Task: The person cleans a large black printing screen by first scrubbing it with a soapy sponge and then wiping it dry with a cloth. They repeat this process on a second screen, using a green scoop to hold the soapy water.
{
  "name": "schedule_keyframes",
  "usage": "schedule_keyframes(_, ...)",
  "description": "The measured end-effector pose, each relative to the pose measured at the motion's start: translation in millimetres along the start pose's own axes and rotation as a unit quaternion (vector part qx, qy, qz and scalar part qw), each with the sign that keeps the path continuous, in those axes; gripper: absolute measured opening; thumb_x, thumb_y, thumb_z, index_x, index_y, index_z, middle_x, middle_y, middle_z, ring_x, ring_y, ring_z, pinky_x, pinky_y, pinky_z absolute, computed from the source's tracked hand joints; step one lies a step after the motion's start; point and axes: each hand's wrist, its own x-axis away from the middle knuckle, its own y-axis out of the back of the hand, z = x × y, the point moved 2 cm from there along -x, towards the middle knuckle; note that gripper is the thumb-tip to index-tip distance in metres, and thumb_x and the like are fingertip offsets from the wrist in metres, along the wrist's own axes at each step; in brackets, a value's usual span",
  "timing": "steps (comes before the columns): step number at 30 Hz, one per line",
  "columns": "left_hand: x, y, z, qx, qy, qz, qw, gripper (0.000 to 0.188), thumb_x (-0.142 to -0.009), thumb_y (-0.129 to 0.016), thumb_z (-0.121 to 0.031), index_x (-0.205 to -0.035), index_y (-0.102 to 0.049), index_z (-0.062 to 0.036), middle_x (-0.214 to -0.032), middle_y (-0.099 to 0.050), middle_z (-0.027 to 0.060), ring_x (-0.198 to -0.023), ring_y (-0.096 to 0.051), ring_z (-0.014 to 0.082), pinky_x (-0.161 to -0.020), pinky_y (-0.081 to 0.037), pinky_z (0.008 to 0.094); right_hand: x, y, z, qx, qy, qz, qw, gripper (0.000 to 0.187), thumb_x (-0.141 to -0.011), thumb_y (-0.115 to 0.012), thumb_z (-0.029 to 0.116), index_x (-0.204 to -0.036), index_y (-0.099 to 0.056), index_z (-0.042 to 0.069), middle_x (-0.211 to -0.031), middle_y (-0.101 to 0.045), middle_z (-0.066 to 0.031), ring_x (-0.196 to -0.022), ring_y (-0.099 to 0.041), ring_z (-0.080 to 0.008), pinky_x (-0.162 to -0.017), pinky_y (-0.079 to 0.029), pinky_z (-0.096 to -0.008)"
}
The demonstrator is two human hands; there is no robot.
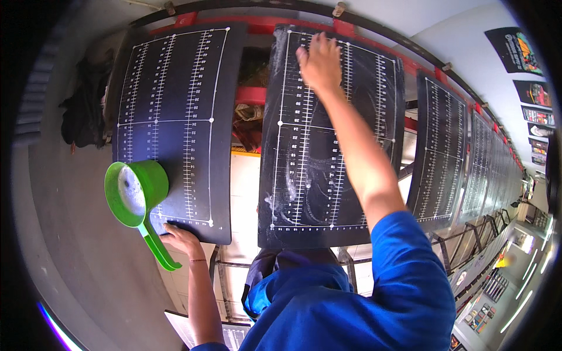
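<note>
My right hand is stretched far out, fingers spread flat on the upper part of a black board marked with white scale lines and smeared with white residue. My left hand rests on the near lower corner of a second black board to the left, beside the handle of a green scoop that lies on that board's lower left edge. The scoop holds a little whitish liquid. Neither hand holds anything that I can see.
More black marked boards run in a row to the right along a red-framed rack. A gap between the two near boards shows clutter below. Dark cloth hangs at the left. Posters line the right wall.
</note>
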Motion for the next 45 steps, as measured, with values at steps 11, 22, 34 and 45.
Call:
schedule_keyframes(11, 9.7, 0.9, -16.2, 0.02, -0.002, -0.039, 0.999, 0.079, -0.106, -0.045, -0.041, -0.147, -0.02, 0.0218, -0.151, -0.028, 0.0419, -0.14, -0.037, 0.0457, -0.118, -0.028, 0.0478, 37.3, 28.9, -18.4, 0.041, 0.073, 0.068, 0.994, 0.06, -0.105, -0.042, 0.037, -0.144, -0.043, -0.009, -0.153, -0.041, -0.0279, -0.141, -0.038, -0.0469, -0.118, -0.028, -0.0571)
schedule_keyframes(22, 4.7, 6.2, 18.7, 0.002, -0.066, -0.061, 0.996, 0.079, -0.106, -0.049, -0.036, -0.146, -0.017, 0.0247, -0.151, -0.022, 0.0465, -0.141, -0.033, 0.0455, -0.121, -0.018, 0.0502, 227.2, 120.0, 43.6, -0.087, 0.093, 0.278, 0.952, 0.072, -0.104, -0.045, 0.045, -0.156, -0.03, -0.003, -0.163, -0.024, -0.0254, -0.152, -0.019, -0.0448, -0.124, -0.016, -0.0571)
schedule_keyframes(34, 9.8, -0.5, -0.2, 0.02, -0.085, -0.096, 0.992, 0.073, -0.106, -0.049, -0.036, -0.14, -0.026, 0.0249, -0.132, -0.046, 0.0415, -0.114, -0.054, 0.0385, -0.101, -0.044, 0.0496, 241.6, 124.9, 5.3, -0.029, 0.016, 0.21, 0.977, 0.076, -0.102, -0.049, 0.047, -0.152, -0.033, -0.007, -0.159, -0.03, -0.0294, -0.148, -0.023, -0.0512, -0.121, -0.019, -0.0593)
schedule_keyframes(45, -25.9, 0.8, 55.8, 0.002, -0.035, -0.046, 0.998, 0.077, -0.103, -0.049, -0.049, -0.119, -0.038, 0.0258, -0.113, -0.054, 0.0387, -0.1, -0.058, 0.0372, -0.09, -0.048, 0.0484, 86.4, 64.5, -148.9, 0.066, -0.084, 0.032, 0.994, 0.067, -0.106, -0.04, 0.046, -0.146, -0.042, -0.007, -0.153, -0.041, -0.0284, -0.144, -0.033, -0.0485, -0.12, -0.024, -0.0557)
